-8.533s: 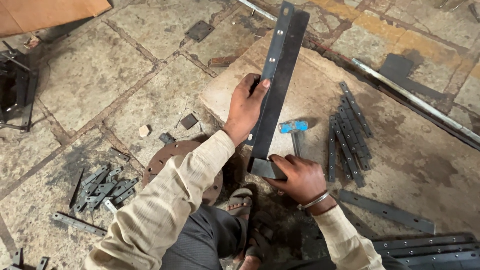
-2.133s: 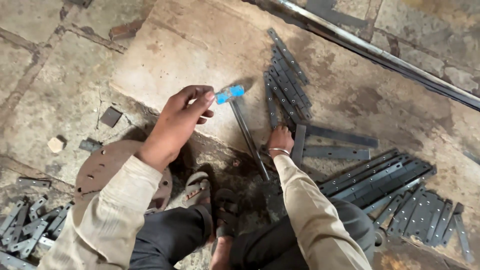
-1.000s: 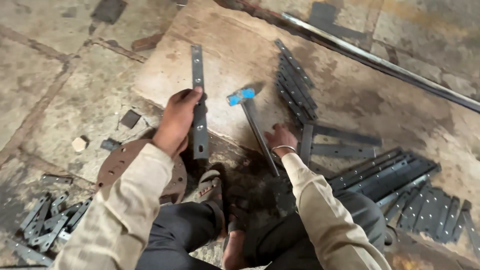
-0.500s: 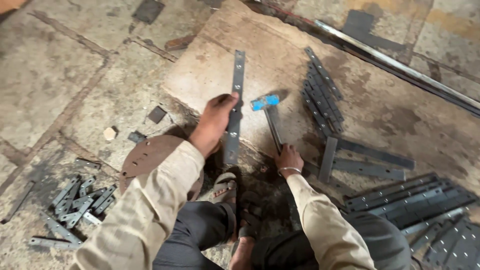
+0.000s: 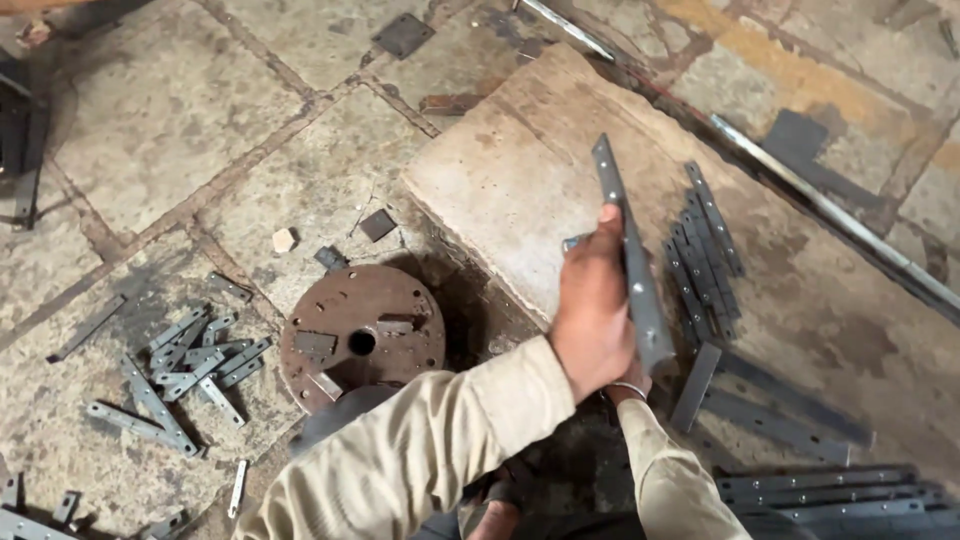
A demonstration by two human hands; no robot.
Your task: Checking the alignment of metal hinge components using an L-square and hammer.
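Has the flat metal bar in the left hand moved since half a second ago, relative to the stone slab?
Yes. The left hand has lifted the flat metal bar off the stone slab and carried it right, toward the row of metal strips.

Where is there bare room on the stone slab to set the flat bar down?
The slab's left part is bare, between its left edge and the flat bar in the left hand. Right of the bar it is crowded: a row of short metal strips, longer bars below.
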